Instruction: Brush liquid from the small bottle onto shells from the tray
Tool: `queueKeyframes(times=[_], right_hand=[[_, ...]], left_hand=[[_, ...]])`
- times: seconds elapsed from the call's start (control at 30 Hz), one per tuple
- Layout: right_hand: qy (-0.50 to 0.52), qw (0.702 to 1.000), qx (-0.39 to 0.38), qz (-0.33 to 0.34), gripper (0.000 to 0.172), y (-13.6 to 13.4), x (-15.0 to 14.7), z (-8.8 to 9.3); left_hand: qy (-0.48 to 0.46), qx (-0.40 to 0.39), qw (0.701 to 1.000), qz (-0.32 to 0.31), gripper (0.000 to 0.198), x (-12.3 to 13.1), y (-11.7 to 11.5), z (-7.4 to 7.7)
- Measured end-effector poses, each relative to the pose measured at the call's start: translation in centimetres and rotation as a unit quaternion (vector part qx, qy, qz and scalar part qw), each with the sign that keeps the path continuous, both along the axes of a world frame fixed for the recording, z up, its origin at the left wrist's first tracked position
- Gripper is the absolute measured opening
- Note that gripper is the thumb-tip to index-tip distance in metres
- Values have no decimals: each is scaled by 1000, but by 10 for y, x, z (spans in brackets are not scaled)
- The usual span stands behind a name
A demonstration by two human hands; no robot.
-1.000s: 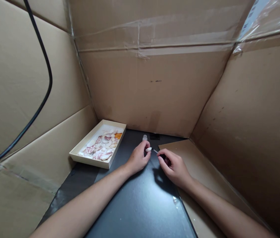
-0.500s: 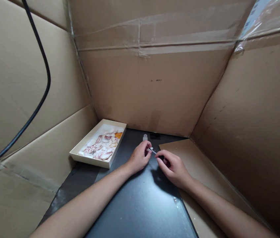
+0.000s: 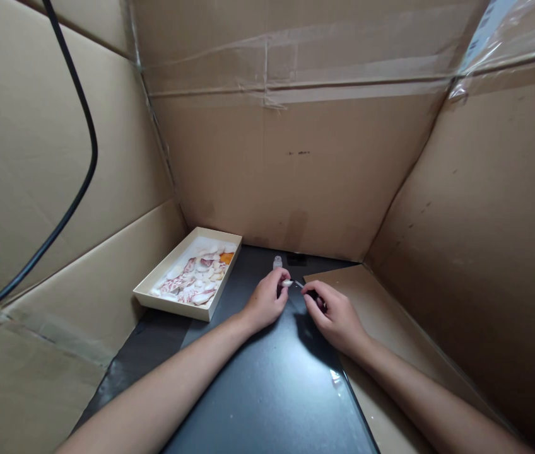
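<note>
Between the thumb and fingertips of my left hand (image 3: 267, 301) is a small white shell (image 3: 287, 283), partly covered by the fingers. My right hand (image 3: 331, 309) pinches a thin pale stick (image 3: 299, 285) that looks like a small brush; the rest of it is hidden in the curled fingers. The stick points left at the shell, and a narrow gap seems to separate them. Just beyond my left hand stands a small clear bottle (image 3: 277, 261). To the left, a shallow cream tray (image 3: 171, 306) holds several shells (image 3: 196, 277), white, red-striped and one orange.
Under my hands is a dark grey tabletop (image 3: 248, 391). A flat cardboard sheet (image 3: 381, 309) covers its right side. Cardboard walls (image 3: 272, 170) rise at the back and both sides. A black cable (image 3: 92, 145) hangs at the left.
My right hand has drawn slightly right, taking the stick away from the shell. My left hand stays in place, with more of the white shell showing.
</note>
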State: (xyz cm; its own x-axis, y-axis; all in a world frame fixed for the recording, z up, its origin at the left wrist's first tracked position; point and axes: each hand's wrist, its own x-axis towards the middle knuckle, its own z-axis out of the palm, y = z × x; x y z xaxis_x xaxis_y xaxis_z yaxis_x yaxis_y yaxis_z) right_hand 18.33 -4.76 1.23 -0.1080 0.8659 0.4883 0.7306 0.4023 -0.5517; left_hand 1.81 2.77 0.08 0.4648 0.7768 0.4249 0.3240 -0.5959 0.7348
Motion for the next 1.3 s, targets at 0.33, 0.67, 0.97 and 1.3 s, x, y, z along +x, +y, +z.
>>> queueKeyframes(times=[0.33, 0.67, 0.97, 1.3], right_hand=[[5, 1000, -11, -10, 13, 3, 2, -1], [-17, 1000, 3, -3, 15, 0, 1, 0], [-5, 1000, -2, -14, 26, 2, 3, -4], [14, 999, 35, -8, 27, 5, 4, -7]], left_hand=[[-22, -56, 998, -11, 14, -1, 0, -3], [-24, -57, 998, -10, 18, 0, 2, -4], [7, -36, 999, 26, 19, 0, 0, -1], [28, -13, 998, 49, 22, 0, -1, 0]])
